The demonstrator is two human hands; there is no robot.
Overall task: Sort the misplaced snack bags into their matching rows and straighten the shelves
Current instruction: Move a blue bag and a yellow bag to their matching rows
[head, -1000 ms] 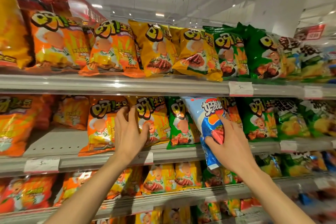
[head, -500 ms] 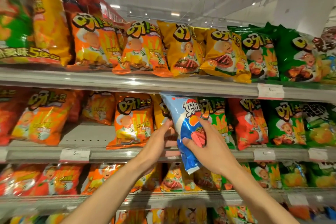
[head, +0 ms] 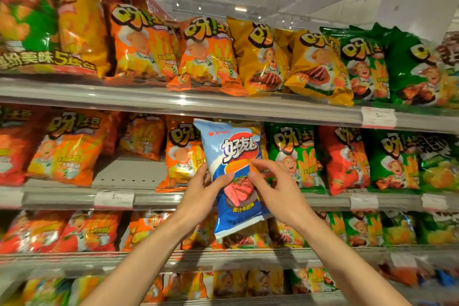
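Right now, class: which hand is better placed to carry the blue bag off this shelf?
The left hand: its thumb and fingers pinch the blue bag at its edge. The right hand has its fingers spread at the front, apparently letting go.

I see three main shelf tiers. The top shelf [head: 223,104] carries orange bags [head: 208,54] at upper centre-left, yellow bags [head: 263,57] at centre and green bags [head: 407,69] at upper right. The middle shelf [head: 62,197] holds orange bags at left, then a bare gap [head: 129,171], with green and one red bag [head: 345,161] at right. Price tags [head: 378,118] sit on the shelf edges. The lower shelf [head: 99,257] is stocked likewise.
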